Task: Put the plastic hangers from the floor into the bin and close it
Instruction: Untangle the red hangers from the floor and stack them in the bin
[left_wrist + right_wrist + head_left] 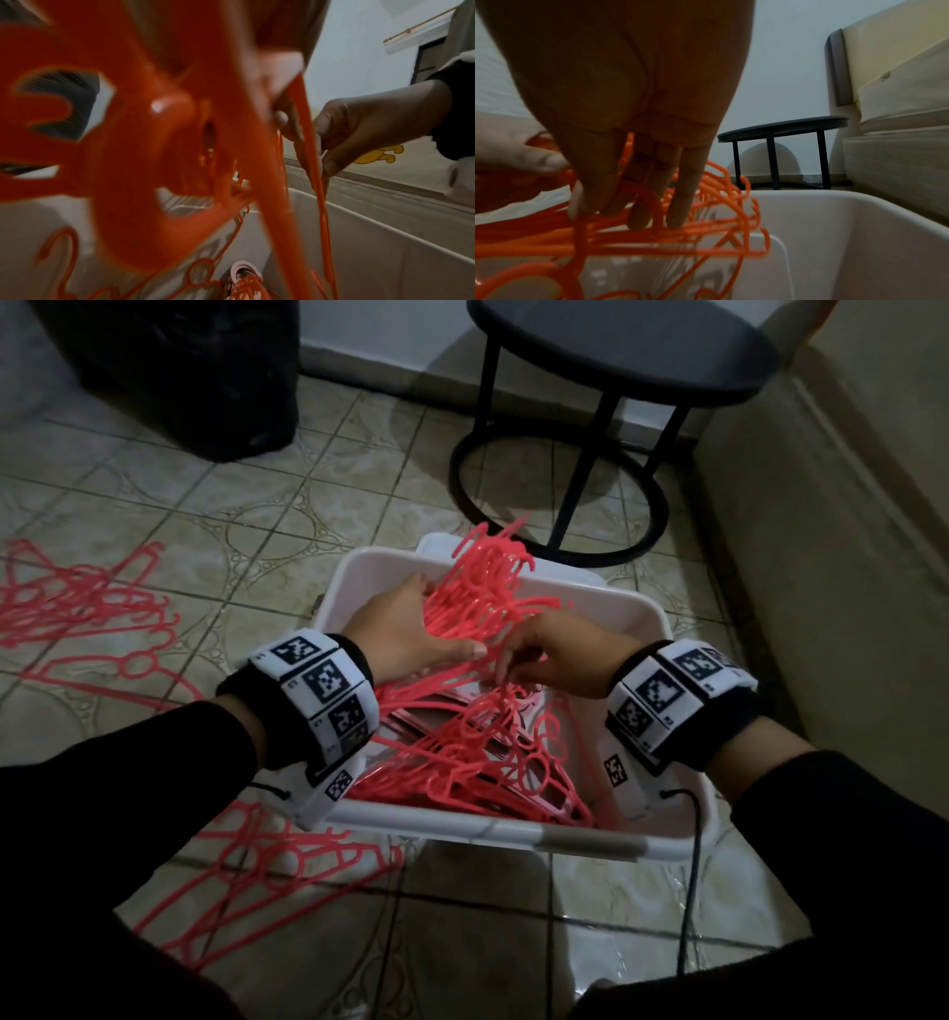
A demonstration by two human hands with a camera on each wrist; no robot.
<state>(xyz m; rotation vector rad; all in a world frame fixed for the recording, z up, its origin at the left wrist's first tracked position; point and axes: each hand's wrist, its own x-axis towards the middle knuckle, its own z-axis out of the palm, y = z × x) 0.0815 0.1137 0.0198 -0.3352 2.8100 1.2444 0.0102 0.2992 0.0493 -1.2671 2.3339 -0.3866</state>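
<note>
Both hands gripped a hanger bunch over the bin, fingers curled round it. Loading step; next, release, then fetch floor hangers left of them.

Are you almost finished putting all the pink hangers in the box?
About halfway. Done: a heap of hangers already lies in the white bin. In hand: the left hand and right hand hold a bundle over the bin, hooks poking above its far rim. Left: more hangers on the floor, one pile at the far left and another beside the bin, and the bin is not yet closed.
</note>
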